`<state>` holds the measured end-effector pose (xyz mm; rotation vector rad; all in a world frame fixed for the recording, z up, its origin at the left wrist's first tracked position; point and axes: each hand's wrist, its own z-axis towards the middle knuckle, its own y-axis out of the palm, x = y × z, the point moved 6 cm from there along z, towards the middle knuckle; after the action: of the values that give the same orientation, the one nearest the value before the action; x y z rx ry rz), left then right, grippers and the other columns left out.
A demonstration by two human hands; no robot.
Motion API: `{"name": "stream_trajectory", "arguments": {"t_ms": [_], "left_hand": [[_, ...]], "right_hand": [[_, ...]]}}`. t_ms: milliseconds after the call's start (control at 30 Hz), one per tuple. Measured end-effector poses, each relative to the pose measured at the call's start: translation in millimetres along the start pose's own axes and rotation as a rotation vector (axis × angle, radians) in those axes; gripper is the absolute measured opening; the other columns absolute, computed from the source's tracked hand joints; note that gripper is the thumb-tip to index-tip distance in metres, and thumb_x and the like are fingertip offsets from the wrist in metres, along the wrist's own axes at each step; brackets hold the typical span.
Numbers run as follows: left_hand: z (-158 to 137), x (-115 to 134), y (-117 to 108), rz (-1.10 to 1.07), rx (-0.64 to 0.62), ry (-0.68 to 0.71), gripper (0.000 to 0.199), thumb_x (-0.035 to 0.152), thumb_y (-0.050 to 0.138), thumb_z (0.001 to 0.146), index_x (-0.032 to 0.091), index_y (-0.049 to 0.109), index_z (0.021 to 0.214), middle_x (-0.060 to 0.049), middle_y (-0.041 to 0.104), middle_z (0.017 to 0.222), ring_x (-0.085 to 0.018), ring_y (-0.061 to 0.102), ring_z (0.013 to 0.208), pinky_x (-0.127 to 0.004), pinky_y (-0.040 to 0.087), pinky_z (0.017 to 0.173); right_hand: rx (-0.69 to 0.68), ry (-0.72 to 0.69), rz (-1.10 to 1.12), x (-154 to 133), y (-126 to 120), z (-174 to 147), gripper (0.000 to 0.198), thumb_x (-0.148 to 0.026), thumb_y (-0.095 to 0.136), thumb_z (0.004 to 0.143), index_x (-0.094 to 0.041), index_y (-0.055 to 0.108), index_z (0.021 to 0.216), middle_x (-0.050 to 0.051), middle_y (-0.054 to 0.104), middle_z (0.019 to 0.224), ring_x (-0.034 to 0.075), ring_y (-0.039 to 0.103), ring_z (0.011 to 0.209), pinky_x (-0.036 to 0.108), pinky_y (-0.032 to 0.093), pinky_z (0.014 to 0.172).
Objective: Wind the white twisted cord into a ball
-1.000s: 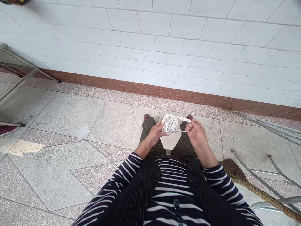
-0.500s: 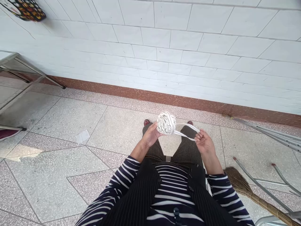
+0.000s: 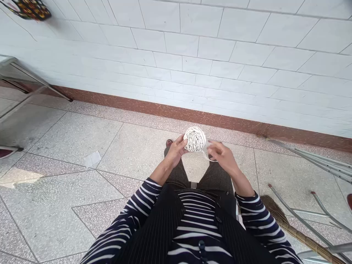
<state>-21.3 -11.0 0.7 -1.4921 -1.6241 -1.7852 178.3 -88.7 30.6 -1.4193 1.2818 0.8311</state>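
A white ball of fabric strip with dark flecks (image 3: pixel 195 139) is held up above my knees. My left hand (image 3: pixel 176 151) grips its left side with thumb and fingers. My right hand (image 3: pixel 222 156) is just right of the ball, blurred by motion, pinching the loose white strip (image 3: pixel 206 156) that runs from the ball. I sit with both legs in dark trousers stretched toward the wall.
A white tiled wall with a red-brown skirting (image 3: pixel 154 108) stands ahead. A straw broom (image 3: pixel 286 225) and metal rods (image 3: pixel 310 156) lie on the right. A metal frame (image 3: pixel 19 79) is at the far left. A paper scrap (image 3: pixel 92 159) lies on the floor.
My right hand had pulled the strip out to the right, then swung back in close to the ball. The ball stayed in my left hand.
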Motion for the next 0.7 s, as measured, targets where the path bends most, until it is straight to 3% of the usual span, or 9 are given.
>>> {"name": "stream_trajectory", "arguments": {"t_ms": [67, 167, 267, 367, 467, 567, 633, 700], "left_hand": [[1, 0, 6, 0.025, -0.009, 0.007, 0.063, 0.042, 0.075, 0.084, 0.018, 0.056, 0.139, -0.016, 0.056, 0.143, -0.033, 0.059, 0.12, -0.045, 0.054, 0.095], [3, 0, 17, 0.091, -0.005, 0.026, 0.068, 0.041, 0.077, 0.082, 0.019, 0.053, 0.142, -0.016, 0.054, 0.146, -0.035, 0.054, 0.128, -0.046, 0.052, 0.098], [3, 3, 27, 0.142, -0.037, 0.054, 0.072, 0.038, 0.08, 0.08, 0.02, 0.051, 0.144, -0.015, 0.05, 0.15, -0.035, 0.047, 0.135, -0.045, 0.048, 0.103], [2, 4, 33, 0.137, -0.124, 0.033, 0.069, 0.041, 0.077, 0.082, 0.021, 0.052, 0.143, -0.015, 0.049, 0.15, -0.035, 0.049, 0.133, -0.045, 0.05, 0.1], [1, 0, 33, 0.091, -0.19, -0.025, 0.064, 0.047, 0.072, 0.086, 0.022, 0.053, 0.142, -0.016, 0.054, 0.144, -0.033, 0.059, 0.121, -0.043, 0.055, 0.09], [-3, -15, 31, 0.099, -0.295, -0.142, 0.057, 0.051, 0.068, 0.088, 0.017, 0.06, 0.133, -0.017, 0.067, 0.122, -0.027, 0.068, 0.1, -0.04, 0.056, 0.083], [-6, -28, 25, 0.178, -0.35, -0.218, 0.049, 0.051, 0.071, 0.085, 0.012, 0.069, 0.116, -0.015, 0.073, 0.1, -0.024, 0.071, 0.085, -0.038, 0.056, 0.078], [-5, -33, 11, 0.296, -0.297, -0.215, 0.04, 0.048, 0.077, 0.079, 0.011, 0.074, 0.093, -0.011, 0.073, 0.081, -0.021, 0.069, 0.072, -0.035, 0.055, 0.073]], "right_hand": [[-0.072, -0.078, 0.122, -22, 10, 2, 0.082, -0.05, 0.074, 0.08, -0.037, 0.036, 0.152, 0.009, 0.048, 0.15, 0.031, 0.058, 0.124, 0.046, 0.06, 0.085], [-0.188, -0.058, 0.299, -36, 27, 7, 0.102, -0.047, 0.081, 0.073, -0.039, 0.022, 0.156, 0.009, 0.032, 0.159, 0.034, 0.05, 0.134, 0.045, 0.062, 0.085], [-0.082, -0.051, 0.356, -37, 30, 12, 0.101, -0.04, 0.086, 0.066, -0.035, 0.031, 0.15, 0.009, 0.039, 0.153, 0.034, 0.051, 0.131, 0.04, 0.064, 0.077], [0.055, 0.013, 0.395, -29, 24, 11, 0.097, -0.037, 0.086, 0.062, -0.033, 0.037, 0.146, 0.01, 0.049, 0.144, 0.032, 0.059, 0.116, 0.033, 0.061, 0.062], [0.048, 0.046, 0.475, -23, 21, 9, 0.085, -0.038, 0.079, 0.067, -0.033, 0.042, 0.143, 0.009, 0.057, 0.133, 0.027, 0.064, 0.098, 0.028, 0.055, 0.053], [0.022, 0.037, 0.516, -20, 16, 10, 0.076, -0.036, 0.076, 0.068, -0.033, 0.047, 0.139, 0.006, 0.062, 0.122, 0.022, 0.065, 0.086, 0.027, 0.053, 0.052], [0.034, 0.054, 0.469, -14, 8, 14, 0.077, -0.036, 0.077, 0.067, -0.034, 0.047, 0.138, 0.005, 0.062, 0.121, 0.022, 0.064, 0.084, 0.027, 0.052, 0.052], [0.045, 0.071, 0.322, -4, -3, 21, 0.081, -0.038, 0.077, 0.067, -0.035, 0.045, 0.141, 0.006, 0.06, 0.126, 0.024, 0.065, 0.089, 0.029, 0.052, 0.055]]}}
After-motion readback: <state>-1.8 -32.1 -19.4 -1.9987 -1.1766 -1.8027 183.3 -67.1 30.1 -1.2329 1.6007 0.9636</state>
